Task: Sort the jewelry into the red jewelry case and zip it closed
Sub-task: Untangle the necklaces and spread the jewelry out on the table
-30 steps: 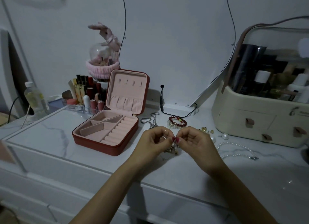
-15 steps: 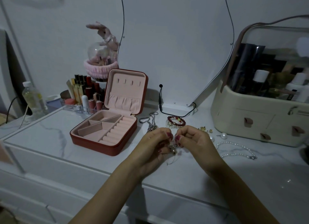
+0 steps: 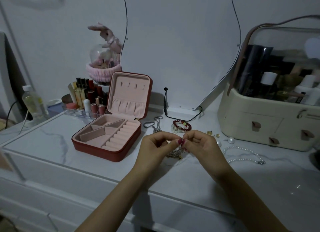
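So the white marble-look counter (image 3: 52, 138) takes up most of the view, with a big cream cosmetics organizer (image 3: 263, 121) off to the right and the red jewelry case (image 3: 110, 138) sitting open left of centre, lid propped upright, pink compartments and ring rolls all looking bare as far as one can tell. Both hands meet just right of the case, above the counter: the left hand (image 3: 155, 148) and the right hand (image 3: 202, 147) each have a closed pinch grip on a small metallic piece of jewelry (image 3: 176, 153) that dangles between and below the fingertips; too dim and tangled to say exactly what it is. Behind the hands lie a dark chain necklace (image 3: 155, 124) and a red bead bracelet (image 3: 181, 125), and to the right a pearl necklace (image 3: 242, 155), a loose pearl (image 3: 231, 140) and some tiny gold earrings (image 3: 210, 133), all still out on the counter. Looks like the person is fiddling with a clasp or a knot, so sorting has barely started. Best bet here: keep the pinch light, work the piece close over the counter so nothing drops far, and lower it into a compartment rather than tossing it.
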